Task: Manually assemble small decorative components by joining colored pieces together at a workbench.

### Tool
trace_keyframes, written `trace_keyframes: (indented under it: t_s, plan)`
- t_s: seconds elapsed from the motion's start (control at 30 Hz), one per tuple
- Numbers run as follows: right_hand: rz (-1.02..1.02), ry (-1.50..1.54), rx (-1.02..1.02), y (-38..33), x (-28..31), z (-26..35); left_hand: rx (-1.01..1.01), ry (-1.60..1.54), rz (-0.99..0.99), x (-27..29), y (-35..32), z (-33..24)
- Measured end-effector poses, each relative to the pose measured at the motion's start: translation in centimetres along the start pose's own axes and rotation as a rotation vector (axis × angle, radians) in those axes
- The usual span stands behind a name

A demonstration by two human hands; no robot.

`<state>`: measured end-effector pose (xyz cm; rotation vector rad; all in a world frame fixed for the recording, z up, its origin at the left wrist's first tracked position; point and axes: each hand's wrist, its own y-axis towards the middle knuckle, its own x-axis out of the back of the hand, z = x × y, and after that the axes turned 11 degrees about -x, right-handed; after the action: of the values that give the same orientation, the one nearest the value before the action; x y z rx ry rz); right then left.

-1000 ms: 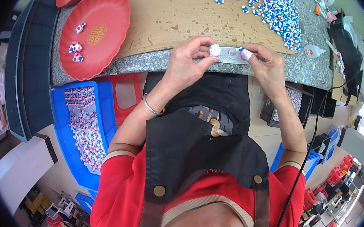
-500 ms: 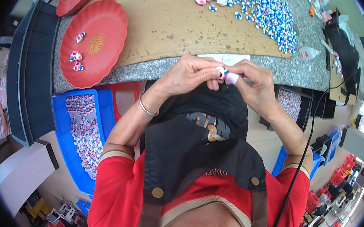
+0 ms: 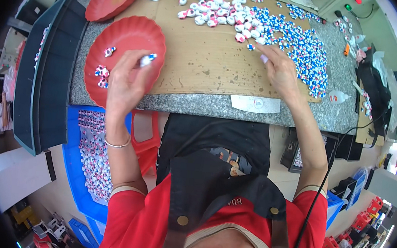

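the left hand pinches a small white-and-blue piece over the scalloped red plate; the right hand, thumb and forefinger parted, is near white-and-pink pieces on the cardboard.

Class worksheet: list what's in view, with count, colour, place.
Counter: one, speckled grey, centre
Cardboard: one, brown, on counter
Plates: two, red, counter's left
Plate pieces: a few, mixed, near plate
Large pieces: many, white-pink, cardboard's far side
Small pieces: many, blue-white, cardboard's right
Strip: one, pale, counter's front
Bottle: one, whitish, counter's right
Large tray: one, dark, left of counter
Crates: several, blue, below counter
Crate pieces: many, white-pink, in left crate
Stools: several, red, beside crate and far right
Apron: one, black, worn
Shirt: one, red, worn
Bangle: one, silver, left wrist
Held piece: one, white-blue, over near plate
Left hand: one, bare, around held piece
Right hand: one, purple thumb, beside small pieces
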<state>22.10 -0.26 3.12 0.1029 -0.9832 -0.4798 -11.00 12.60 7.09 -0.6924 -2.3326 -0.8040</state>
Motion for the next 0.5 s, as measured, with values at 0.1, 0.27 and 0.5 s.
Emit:
trace_keyframes:
  t_s: [0.1, 0.27, 0.5]
  plan:
    - [-0.014, -0.145, 0.223, 2.1, -2.5, -1.9, -0.163, 0.557, -0.107, -0.6, 0.8, 0.1]
    - [0.083, -0.204, 0.207, 2.5, -3.3, -2.2, -0.171, -0.054, 0.002, -8.6, 5.1, -2.7]
    - [0.038, -0.095, -0.086, -2.3, 2.1, -1.6, -0.375, 0.116, 0.010, -19.8, 11.0, -0.6]
